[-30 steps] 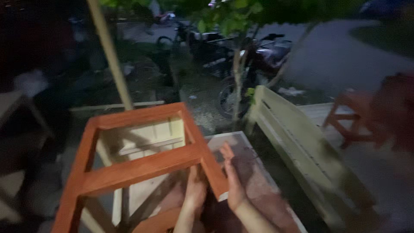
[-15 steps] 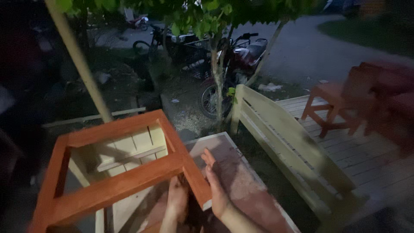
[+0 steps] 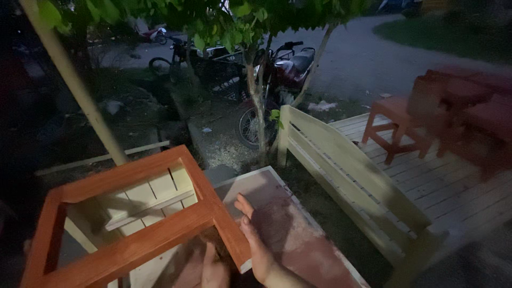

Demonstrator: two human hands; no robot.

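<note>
beside red wooden frame (image 3: pixel 133 224): right hand (image 3: pixel 256 245) fingers flat, together; left hand (image 3: pixel 213 269) unclear; bench (image 3: pixel 346 176) near.

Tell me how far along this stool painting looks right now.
The stool frame already wears red-brown colour on its top rails, and a finished-looking red stool stands on the deck. In hand: the right hand lies flat against the frame's corner, the left hand just beneath it. Left, it seems: the inner slats and the bench show bare pale wood.
</note>
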